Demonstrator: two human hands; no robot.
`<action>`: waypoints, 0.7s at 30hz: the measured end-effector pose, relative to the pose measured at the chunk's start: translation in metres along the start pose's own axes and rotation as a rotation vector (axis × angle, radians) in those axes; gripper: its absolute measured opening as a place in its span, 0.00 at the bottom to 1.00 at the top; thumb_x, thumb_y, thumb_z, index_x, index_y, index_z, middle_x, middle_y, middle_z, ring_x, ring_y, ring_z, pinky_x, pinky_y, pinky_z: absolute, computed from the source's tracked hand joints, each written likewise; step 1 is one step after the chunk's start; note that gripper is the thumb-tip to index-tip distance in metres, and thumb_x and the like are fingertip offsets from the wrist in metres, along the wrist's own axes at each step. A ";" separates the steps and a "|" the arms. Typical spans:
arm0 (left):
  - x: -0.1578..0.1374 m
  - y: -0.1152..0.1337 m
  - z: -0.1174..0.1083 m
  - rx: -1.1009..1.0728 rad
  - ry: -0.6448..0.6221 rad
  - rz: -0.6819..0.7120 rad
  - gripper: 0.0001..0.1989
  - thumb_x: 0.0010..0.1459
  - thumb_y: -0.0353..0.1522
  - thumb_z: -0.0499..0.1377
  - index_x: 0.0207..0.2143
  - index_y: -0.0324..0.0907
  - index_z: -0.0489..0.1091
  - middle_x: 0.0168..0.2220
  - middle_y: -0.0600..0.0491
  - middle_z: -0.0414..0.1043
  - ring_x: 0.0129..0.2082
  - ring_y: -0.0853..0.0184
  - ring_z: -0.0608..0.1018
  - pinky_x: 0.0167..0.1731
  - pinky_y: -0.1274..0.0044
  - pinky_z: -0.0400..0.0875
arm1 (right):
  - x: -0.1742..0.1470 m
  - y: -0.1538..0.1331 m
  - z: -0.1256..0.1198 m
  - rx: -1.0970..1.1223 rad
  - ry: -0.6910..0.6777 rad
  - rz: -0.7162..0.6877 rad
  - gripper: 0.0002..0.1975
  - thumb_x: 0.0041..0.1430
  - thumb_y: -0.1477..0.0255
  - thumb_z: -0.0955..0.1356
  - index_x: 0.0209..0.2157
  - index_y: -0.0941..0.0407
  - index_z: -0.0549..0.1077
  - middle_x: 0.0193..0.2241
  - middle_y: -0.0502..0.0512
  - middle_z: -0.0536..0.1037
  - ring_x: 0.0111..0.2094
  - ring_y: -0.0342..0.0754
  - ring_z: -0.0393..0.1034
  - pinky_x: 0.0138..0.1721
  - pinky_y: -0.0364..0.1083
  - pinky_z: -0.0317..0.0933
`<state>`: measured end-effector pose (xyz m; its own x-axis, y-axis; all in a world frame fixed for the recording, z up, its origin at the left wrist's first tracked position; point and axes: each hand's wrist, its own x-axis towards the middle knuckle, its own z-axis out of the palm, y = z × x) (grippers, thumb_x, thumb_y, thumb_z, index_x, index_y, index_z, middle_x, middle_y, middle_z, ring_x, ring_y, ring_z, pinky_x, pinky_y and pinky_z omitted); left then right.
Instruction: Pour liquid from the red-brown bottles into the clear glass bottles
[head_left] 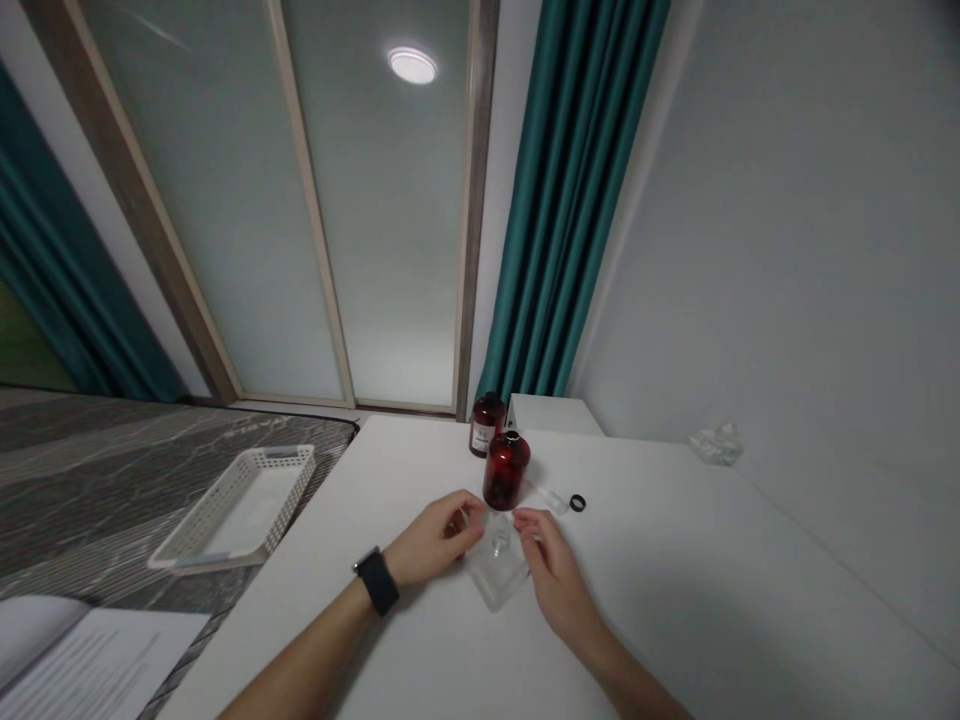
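Observation:
A flat clear plastic bag (495,585) lies between my hands on the white table, a small round clear piece showing in its upper part. The fingers of my left hand (439,540), with a dark watch on the wrist, are closed at the bag's upper left edge. At the upper right edge, my right hand (551,565) is closed too, thumb and fingertips together. Just beyond the fingertips stands an open-necked reddish-brown bottle (506,472). Behind it is a similar bottle (484,428) with a white label. A black ring (577,503) rests to the right, beside a clear piece (553,497).
Against the wall at the table's far right lies crumpled clear plastic (718,444). A white box (555,416) stands behind the bottles. Left of the white table (637,640), a white perforated basket (262,540) and an open book (112,650) rest on a grey patterned surface.

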<state>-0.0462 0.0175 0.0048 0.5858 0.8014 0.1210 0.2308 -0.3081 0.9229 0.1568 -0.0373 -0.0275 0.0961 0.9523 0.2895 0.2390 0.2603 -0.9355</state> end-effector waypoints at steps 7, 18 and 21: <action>-0.006 -0.003 -0.004 -0.046 -0.198 0.041 0.40 0.45 0.38 0.71 0.59 0.42 0.60 0.45 0.50 0.66 0.33 0.68 0.70 0.33 0.76 0.68 | 0.007 0.014 -0.004 0.018 -0.045 -0.031 0.16 0.64 0.61 0.65 0.48 0.54 0.71 0.40 0.57 0.76 0.43 0.51 0.73 0.44 0.48 0.68; -0.002 -0.005 0.018 -0.056 -0.147 -0.031 0.32 0.43 0.29 0.70 0.50 0.39 0.61 0.29 0.59 0.66 0.27 0.70 0.70 0.26 0.79 0.63 | 0.027 0.011 -0.014 -0.175 0.006 -0.137 0.12 0.64 0.65 0.63 0.42 0.55 0.74 0.37 0.56 0.78 0.39 0.51 0.73 0.41 0.48 0.67; -0.003 -0.001 0.017 -0.043 -0.145 -0.013 0.30 0.44 0.29 0.69 0.49 0.40 0.62 0.31 0.59 0.66 0.27 0.71 0.69 0.27 0.79 0.63 | 0.039 0.012 -0.031 -0.281 0.053 -0.168 0.13 0.65 0.66 0.62 0.45 0.55 0.73 0.37 0.57 0.78 0.38 0.51 0.73 0.40 0.49 0.66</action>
<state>-0.0351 0.0068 -0.0026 0.6897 0.7218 0.0576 0.2078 -0.2734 0.9392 0.1929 -0.0019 -0.0212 0.0809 0.8885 0.4517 0.5120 0.3518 -0.7837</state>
